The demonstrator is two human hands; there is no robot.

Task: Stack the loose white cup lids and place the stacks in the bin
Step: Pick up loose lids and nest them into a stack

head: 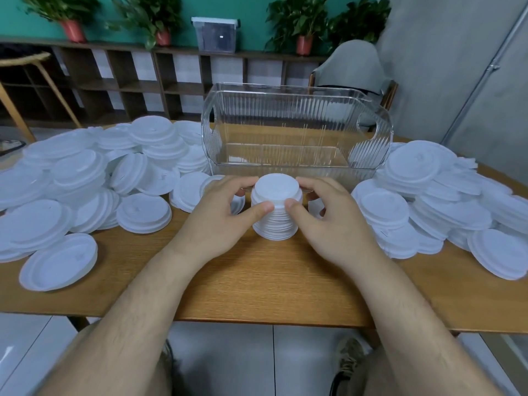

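Head camera looks down on a person seated at a wooden table [257, 281], and from where I stand the job is at the squaring-up step. A short stack [275, 224] of white lids stands upright on the table, just in front of the clear ribbed bin [297, 130] and apart from it. The left hand [225, 215] and the right hand [328, 221] are both clamped on the stack: thumbs meet on the near side, just under the top lid, and the fingers curl round the far side. The stack's foot looks to be resting on the wood, not lifted.

Through the ribbed walls I can make out no stack inside the bin, so I judge this to be an early one. Loose lids [85, 178] lie heaped to the left, and more lie heaped to the right, so most of the work is ahead.

The next move, as I read it, is to keep that two-handed hold, lift the stack clear of the bin's near wall, carry it forward over the rim and set it down on the bin floor. The lids nest loosely, so an even squeeze and a level carry matter, or the upper ones may slide off.
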